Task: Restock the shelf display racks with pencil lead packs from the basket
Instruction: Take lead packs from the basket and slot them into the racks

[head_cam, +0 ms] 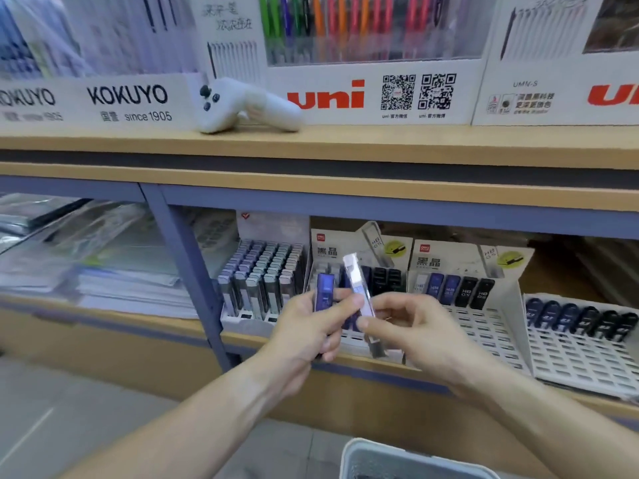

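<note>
Our right hand [411,326] pinches a clear lead pack [363,302] upright, likely to slot it; our left hand [311,326] holds blue lead packs [325,292] as reserve. Behind them the middle display rack [359,250] is part filled, the basket [415,458] waits below

Across the top of the frame I see a wooden upper shelf [380,146] carrying a white KOKUYO box [128,98] at upper left and a uni pen display [373,95] at upper centre, with coloured pens [345,25] standing behind its clear front. A white handheld controller [242,107] lies on the shelf edge between them. At left, below, I see stacked plastic-wrapped paper pads [103,271].
</note>
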{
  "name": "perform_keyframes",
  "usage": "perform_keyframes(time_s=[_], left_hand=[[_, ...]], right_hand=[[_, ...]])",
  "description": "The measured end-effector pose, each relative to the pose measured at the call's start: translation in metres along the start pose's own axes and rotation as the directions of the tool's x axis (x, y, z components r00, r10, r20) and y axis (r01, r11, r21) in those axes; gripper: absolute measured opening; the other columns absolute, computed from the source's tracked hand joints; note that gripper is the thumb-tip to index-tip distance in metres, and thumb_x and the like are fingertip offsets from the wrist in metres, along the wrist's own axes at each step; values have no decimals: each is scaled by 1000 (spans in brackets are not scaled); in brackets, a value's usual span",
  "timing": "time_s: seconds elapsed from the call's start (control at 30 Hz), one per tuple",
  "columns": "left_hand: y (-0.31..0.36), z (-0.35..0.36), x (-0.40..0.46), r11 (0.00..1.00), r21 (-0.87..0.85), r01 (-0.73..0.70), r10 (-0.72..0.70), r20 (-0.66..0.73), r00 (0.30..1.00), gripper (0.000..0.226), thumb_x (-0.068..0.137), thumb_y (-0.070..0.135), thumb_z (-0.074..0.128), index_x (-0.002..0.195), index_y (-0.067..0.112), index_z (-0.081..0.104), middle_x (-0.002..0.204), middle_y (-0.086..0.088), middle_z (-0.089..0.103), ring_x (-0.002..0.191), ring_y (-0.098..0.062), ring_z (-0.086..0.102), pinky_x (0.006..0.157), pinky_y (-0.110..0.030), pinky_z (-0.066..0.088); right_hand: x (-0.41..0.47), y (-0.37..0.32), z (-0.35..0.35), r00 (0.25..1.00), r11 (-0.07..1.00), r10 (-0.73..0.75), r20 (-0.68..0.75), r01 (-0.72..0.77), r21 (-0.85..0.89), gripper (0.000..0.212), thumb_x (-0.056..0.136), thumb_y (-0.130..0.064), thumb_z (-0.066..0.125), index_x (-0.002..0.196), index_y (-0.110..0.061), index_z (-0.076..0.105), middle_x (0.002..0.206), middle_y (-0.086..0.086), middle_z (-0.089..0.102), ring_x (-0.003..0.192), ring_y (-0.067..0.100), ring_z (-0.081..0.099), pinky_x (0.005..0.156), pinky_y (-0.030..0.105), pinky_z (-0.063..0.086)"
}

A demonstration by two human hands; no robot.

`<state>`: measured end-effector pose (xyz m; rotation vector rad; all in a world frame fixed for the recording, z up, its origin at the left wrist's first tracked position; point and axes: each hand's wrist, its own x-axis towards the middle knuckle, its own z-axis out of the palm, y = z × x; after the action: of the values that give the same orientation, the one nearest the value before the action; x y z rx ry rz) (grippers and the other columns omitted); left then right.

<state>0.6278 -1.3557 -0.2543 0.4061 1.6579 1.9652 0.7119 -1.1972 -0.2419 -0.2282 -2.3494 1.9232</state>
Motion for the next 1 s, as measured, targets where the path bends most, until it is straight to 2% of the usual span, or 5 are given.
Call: perform_keyframes(time_s=[0.13, 0.33, 0.67, 0.83, 1.0], left_hand=[[7, -31, -2, 991, 113, 77, -80, 24, 996, 23, 89, 24, 79, 101, 10, 64, 49, 6, 36, 39, -10, 27, 40, -23, 26], [12, -58, -12, 972, 196, 126, -135, 33, 990, 23, 89, 26, 79, 98, 12, 63, 51, 6, 38, 40, -10, 28, 40, -23, 26], [1, -99, -13, 860, -422, 286, -376, -146, 915, 13, 90, 18, 43, 94, 10, 52, 65, -3, 40, 46, -15, 35, 43, -24, 35], [-11, -116, -17, 850, -420, 319, -410, -143, 901, 14, 106, 14, 42, 108, 6, 54, 72, -5, 51, 50, -16, 45, 42, -25, 41], [-14, -118, -20, 886, -346, 309, -389, -190, 902, 21, 108, 18, 50, 115, 1, 60, 73, -5, 59, 48, -14, 42, 32, -18, 19]], right_hand=[[20, -11, -2, 986, 994, -80, -145, 68, -88, 36, 85, -26, 81, 117, -28, 67, 99, -2, 76, 93, 15, 73, 89, 40, 60], [54, -27, 34, 979, 967, -204, 3, 202, -153, 27, 84, -12, 82, 107, -19, 69, 84, 7, 76, 82, 31, 71, 80, 37, 61], [96, -6, 87, 887, 906, -367, -279, 273, -322, 23, 85, -18, 81, 97, -27, 63, 78, -10, 70, 77, -2, 66, 70, 13, 52], [96, 23, 101, 859, 865, -431, -276, 306, -398, 24, 88, -19, 78, 102, -28, 60, 87, -13, 71, 87, -3, 68, 78, 21, 59], [99, 26, 98, 836, 832, -482, -263, 342, -436, 23, 89, -18, 78, 104, -25, 62, 89, -12, 71, 88, -1, 68, 79, 24, 60]])
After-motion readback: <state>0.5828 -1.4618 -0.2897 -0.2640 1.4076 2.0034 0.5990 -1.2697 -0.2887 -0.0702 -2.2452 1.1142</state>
